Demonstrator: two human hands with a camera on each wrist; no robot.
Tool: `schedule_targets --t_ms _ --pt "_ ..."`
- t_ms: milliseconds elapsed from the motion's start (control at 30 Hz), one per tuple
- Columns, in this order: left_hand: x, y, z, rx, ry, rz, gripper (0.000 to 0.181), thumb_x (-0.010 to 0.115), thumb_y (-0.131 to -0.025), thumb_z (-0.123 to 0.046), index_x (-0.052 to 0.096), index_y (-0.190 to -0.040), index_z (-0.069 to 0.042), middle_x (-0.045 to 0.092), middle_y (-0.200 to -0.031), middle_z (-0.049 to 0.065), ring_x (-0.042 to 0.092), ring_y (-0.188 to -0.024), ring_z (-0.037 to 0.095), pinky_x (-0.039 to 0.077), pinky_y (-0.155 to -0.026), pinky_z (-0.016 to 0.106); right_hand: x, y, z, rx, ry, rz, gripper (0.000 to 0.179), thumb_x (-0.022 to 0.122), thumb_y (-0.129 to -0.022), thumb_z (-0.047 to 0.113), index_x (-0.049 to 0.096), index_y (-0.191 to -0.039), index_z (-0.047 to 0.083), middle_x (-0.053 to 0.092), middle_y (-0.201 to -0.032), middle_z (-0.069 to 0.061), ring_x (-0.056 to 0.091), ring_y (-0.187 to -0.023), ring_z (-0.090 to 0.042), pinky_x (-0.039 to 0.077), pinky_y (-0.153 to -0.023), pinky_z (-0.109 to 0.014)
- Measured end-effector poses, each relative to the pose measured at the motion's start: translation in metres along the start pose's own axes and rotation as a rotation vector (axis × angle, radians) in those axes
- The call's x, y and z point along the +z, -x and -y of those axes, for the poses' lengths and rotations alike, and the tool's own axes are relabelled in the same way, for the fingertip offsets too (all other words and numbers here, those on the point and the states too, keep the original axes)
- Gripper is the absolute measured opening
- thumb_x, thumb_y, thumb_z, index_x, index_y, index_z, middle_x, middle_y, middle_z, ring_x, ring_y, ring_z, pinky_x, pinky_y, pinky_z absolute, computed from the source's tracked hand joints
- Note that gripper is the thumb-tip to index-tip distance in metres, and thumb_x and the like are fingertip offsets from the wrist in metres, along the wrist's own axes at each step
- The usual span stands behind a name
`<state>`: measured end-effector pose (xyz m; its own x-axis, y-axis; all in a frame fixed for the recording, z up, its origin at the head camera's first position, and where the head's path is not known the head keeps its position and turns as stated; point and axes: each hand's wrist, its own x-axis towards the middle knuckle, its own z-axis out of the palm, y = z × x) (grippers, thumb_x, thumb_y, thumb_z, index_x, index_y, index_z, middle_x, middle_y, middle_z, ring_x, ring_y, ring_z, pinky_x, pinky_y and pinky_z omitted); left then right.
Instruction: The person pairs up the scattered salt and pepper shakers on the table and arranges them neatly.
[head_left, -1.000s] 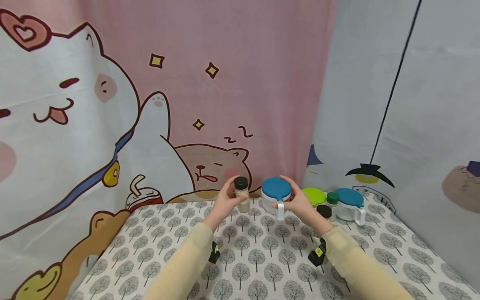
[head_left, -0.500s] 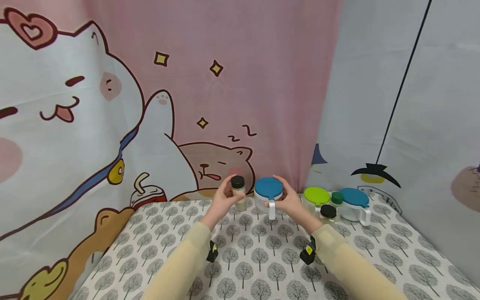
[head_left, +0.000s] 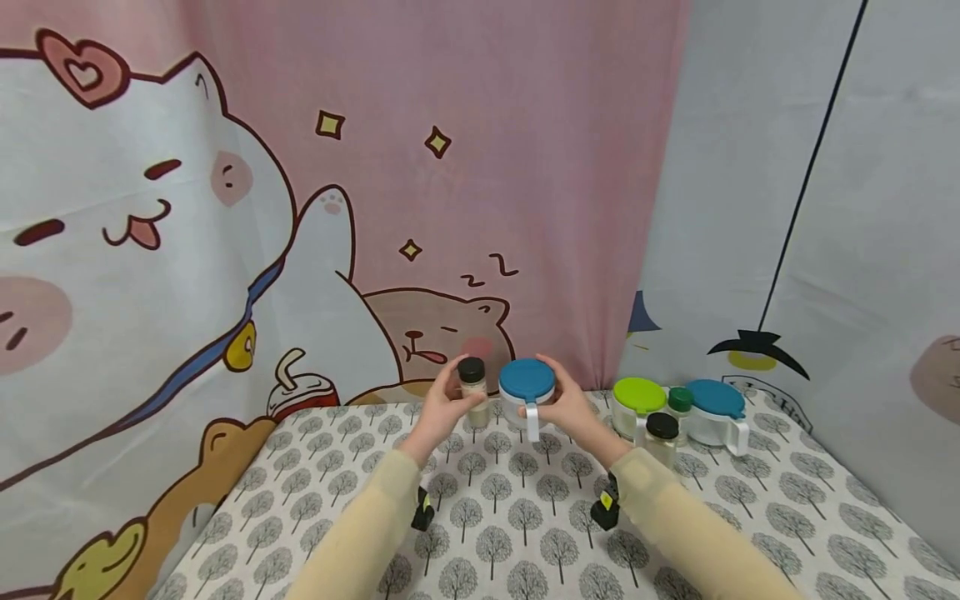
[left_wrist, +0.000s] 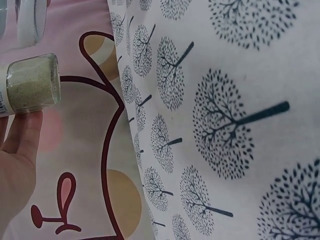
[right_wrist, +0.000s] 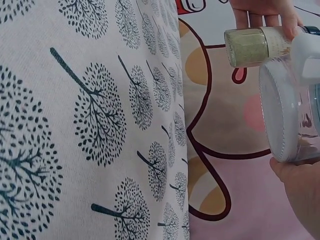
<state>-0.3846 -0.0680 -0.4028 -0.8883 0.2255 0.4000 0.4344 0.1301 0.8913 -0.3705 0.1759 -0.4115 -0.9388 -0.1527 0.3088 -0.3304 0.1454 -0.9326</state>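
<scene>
Jar in clear glass with round blue lid and white handle [head_left: 527, 385] hangs at lower centre, clamped in your right hand [head_left: 567, 411]; your left hand [head_left: 441, 412] grips a small black-capped cylindrical glass bottle [head_left: 474, 392] just left of it. Your step seems holding both aloft; setting down calls for level bases. Lower right: one more blue-lidded clear jar [head_left: 714, 403], one lime-lidded jar [head_left: 638, 396], one black-capped bottle [head_left: 662, 440], one green-capped bottle [head_left: 680, 400].

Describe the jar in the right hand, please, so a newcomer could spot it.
Find the tree-print cloth. Near its far edge, the right hand holds a white-handled jar with a blue lid. Its blue-lidded twin, farther right, stands unheld.
</scene>
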Motion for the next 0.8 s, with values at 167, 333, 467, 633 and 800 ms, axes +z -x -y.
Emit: schedule_targets --t_ms 167,333,467,633,800 --pt "-0.006 0.002 0.003 0.013 -0.041 -0.026 0.071 0.074 -0.086 -0.008 0.041 -0.145 -0.030 0.064 -0.121 0.012 0.063 -0.100 0.027 0.051 -0.085 0.045 0.007 0.000 0.007 0.000 -0.022 0.016 0.101 0.086 -0.073 0.007 0.026 -0.154 0.019 0.037 -0.147 -0.023 0.047 -0.124 -0.040 0.049 -0.089 -0.045" --pt "-0.012 0.009 -0.007 -0.016 -0.029 -0.011 0.071 0.073 -0.087 -0.009 0.038 -0.148 -0.025 0.062 -0.123 0.015 0.062 -0.102 0.027 0.051 -0.085 0.044 0.014 0.001 0.014 -0.004 -0.008 0.016 0.100 0.085 -0.073 0.007 0.026 -0.153 0.015 0.037 -0.147 -0.024 0.046 -0.125 -0.040 0.048 -0.090 -0.045" --pt "-0.015 0.017 -0.024 -0.046 -0.021 0.008 0.071 0.072 -0.088 -0.007 0.037 -0.149 -0.020 0.063 -0.121 0.017 0.061 -0.104 0.029 0.050 -0.086 0.046 0.019 -0.007 -0.001 -0.018 0.020 -0.016 0.101 0.089 -0.070 0.014 0.029 -0.152 0.022 0.041 -0.146 -0.018 0.049 -0.124 -0.035 0.047 -0.091 -0.045" --pt "-0.021 0.019 -0.025 -0.053 -0.039 -0.001 0.072 0.072 -0.088 -0.008 0.036 -0.150 -0.021 0.063 -0.119 0.016 0.062 -0.102 0.028 0.049 -0.087 0.046 0.024 -0.010 -0.003 -0.021 0.044 -0.022 0.103 0.091 -0.067 0.020 0.032 -0.151 0.026 0.045 -0.142 -0.016 0.054 -0.117 -0.032 0.049 -0.088 -0.045" --pt "-0.026 0.019 -0.027 -0.030 -0.060 -0.017 0.073 0.071 -0.088 -0.006 0.035 -0.150 -0.018 0.064 -0.117 0.018 0.062 -0.102 0.029 0.049 -0.087 0.048 0.030 -0.012 -0.001 -0.018 0.027 0.005 0.106 0.091 -0.067 0.019 0.029 -0.153 0.023 0.042 -0.144 -0.017 0.050 -0.122 -0.033 0.047 -0.093 -0.047"
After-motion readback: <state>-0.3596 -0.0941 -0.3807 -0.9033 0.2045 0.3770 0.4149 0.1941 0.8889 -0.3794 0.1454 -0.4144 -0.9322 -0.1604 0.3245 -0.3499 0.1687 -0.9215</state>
